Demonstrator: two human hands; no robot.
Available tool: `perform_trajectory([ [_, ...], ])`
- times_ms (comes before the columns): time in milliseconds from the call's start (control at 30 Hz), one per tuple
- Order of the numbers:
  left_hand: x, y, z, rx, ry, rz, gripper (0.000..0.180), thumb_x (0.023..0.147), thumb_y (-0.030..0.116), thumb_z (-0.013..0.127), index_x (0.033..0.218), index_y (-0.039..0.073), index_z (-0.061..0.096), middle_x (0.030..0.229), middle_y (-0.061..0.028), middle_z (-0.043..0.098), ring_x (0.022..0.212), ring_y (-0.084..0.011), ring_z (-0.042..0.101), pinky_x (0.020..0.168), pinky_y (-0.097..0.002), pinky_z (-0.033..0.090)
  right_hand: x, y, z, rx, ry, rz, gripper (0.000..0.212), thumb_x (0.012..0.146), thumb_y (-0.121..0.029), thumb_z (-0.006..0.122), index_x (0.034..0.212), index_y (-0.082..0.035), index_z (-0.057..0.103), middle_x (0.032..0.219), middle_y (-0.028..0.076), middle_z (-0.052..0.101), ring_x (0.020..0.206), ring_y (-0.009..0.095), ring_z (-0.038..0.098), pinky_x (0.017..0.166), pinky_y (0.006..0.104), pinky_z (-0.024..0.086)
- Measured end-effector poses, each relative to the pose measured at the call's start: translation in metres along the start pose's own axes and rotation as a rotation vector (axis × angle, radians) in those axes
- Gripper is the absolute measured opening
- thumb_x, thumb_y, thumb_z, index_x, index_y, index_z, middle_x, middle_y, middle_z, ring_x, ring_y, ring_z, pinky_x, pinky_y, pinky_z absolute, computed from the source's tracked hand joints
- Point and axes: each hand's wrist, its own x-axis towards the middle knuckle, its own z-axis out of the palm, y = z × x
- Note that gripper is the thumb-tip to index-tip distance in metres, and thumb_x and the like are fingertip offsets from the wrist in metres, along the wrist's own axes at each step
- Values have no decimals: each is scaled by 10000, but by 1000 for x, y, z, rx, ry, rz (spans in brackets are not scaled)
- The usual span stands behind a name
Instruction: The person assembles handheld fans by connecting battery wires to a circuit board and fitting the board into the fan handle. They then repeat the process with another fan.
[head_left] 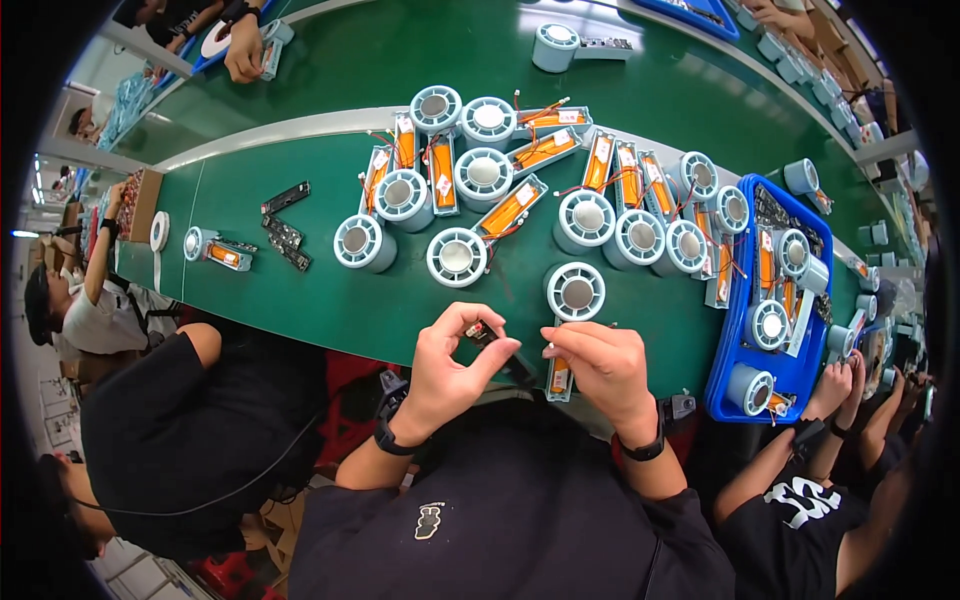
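a narrow dark circuit board (481, 331) is being pinched by the left hand (452, 362), left of the pale-blue fan unit (576, 291). a tiny white piece (549, 346), apparently a connector, is being pinched by the nearer right hand (603, 368); the unit's orange-battery handle (559, 377) is being partly covered, its long axis running bodyward.

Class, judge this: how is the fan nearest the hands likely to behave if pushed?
The fan probably would not roll far, since its handle juts out from the round head. It should stay stiff, as the shell looks like hard plastic. The orange battery may make the handle end feel heavy.
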Motion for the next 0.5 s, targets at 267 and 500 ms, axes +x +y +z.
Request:
perform_trajectory([
  [267,1,12,25,-182,64,-70,283,949,-68,647,1220,-7,594,960,-46,541,713,-77,569,602,-230,466,-7,3,7,79,117,-2,262,802,56,747,1052,-17,768,885,103,746,697,204,743,569,282,563],
  [500,5,-1,21,44,-73,53,243,1047,83,553,1237,-18,665,995,-51,542,692,-60,540,578,-232,436,-8,8,16,92,198,-57,234,801,62,758,1023,-11,773,877,106,739,681,204,732,560,282,551],
])
